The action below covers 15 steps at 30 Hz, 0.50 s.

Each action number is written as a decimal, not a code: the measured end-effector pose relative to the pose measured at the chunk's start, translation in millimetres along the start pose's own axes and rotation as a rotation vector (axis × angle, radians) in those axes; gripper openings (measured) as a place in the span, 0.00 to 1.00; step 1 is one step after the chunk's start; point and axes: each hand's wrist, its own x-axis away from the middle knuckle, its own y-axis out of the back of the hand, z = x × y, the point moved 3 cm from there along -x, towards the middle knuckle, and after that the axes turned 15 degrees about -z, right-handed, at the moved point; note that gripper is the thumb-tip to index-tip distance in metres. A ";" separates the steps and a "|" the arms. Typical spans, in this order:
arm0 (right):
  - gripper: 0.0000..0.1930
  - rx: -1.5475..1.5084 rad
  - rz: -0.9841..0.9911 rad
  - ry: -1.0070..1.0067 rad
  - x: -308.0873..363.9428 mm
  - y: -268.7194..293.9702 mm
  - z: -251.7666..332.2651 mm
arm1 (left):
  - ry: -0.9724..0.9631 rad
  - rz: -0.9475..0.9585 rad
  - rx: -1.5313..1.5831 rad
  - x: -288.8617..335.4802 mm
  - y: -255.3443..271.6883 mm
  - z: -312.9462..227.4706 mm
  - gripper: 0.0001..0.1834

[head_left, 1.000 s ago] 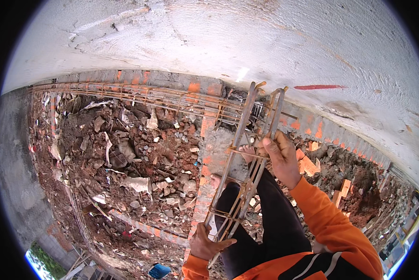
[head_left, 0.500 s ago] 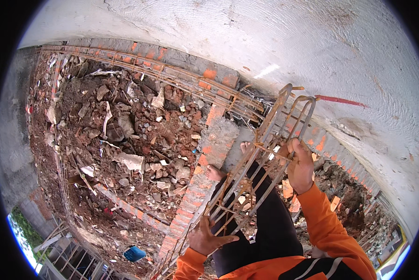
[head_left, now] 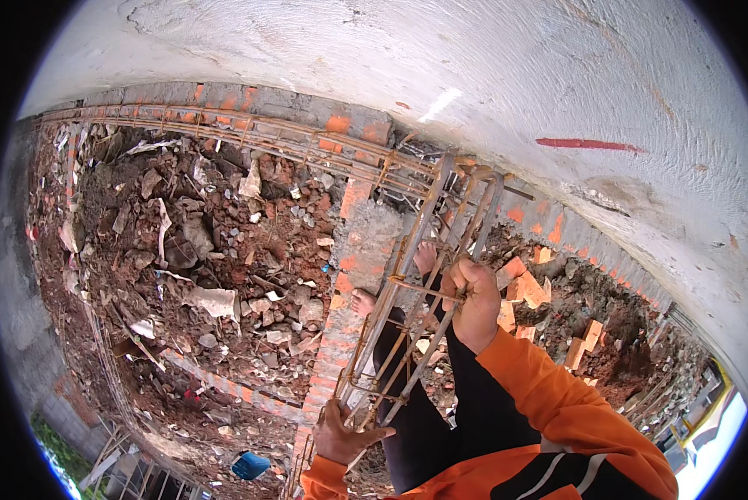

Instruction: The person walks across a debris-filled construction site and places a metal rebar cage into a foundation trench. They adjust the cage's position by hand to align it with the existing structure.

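A long rebar cage (head_left: 405, 321), rusty bars tied with square stirrups and bent into hooks at its far end, slants across in front of my legs. My right hand (head_left: 476, 304) is closed round a bar beside a stirrup, toward the hooked end. Lower down, my left hand (head_left: 340, 435) holds the near part of the cage, its thumb stretched across the bars and its other fingers partly hidden. Beneath the cage runs a brick wall top (head_left: 340, 308) with rough mortar, where my bare feet (head_left: 363, 302) stand.
Another rebar cage (head_left: 249, 125) lies along the brick footing beside the pale plastered wall (head_left: 490, 75). Rubble and reddish soil (head_left: 224, 267) fill the pit at left. Broken bricks (head_left: 524, 287) lie at right. A blue object (head_left: 249, 465) rests at lower left.
The cage's hooked end has swung left and slightly down, toward the other cage's end. My right hand moved left and down with it; my left hand shifted slightly left and down.
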 end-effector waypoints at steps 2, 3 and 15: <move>0.19 -0.003 0.006 -0.027 7.7 -3.8 -9.3 | 0.023 -0.009 -0.009 5.0 0.5 12.4 0.45; 0.19 -0.009 0.007 -0.041 11.1 -4.3 -17.0 | 0.009 -0.031 -0.006 9.1 -1.5 23.3 0.45; 0.14 0.131 0.283 -0.084 13.3 8.3 -62.9 | 0.050 -0.051 -0.062 21.4 -15.7 79.7 0.47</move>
